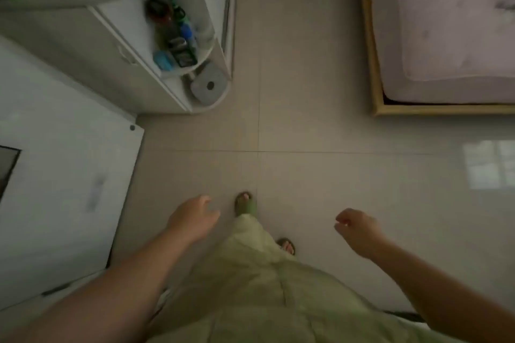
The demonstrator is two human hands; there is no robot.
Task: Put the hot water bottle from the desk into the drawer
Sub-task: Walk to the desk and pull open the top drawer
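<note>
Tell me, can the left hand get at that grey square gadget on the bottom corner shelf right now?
Probably not yet: the left hand hangs empty over floor, well short of the grey gadget. Nothing blocks the way, though.

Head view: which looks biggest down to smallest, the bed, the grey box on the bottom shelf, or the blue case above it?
1. bed, though cut off by the frame
2. grey box
3. blue case, blurred

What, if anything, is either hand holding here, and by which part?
Nothing is held. The left hand and the right hand both hang empty over the tiled floor, fingers loosely curled. No hot water bottle can be made out in view.
</note>
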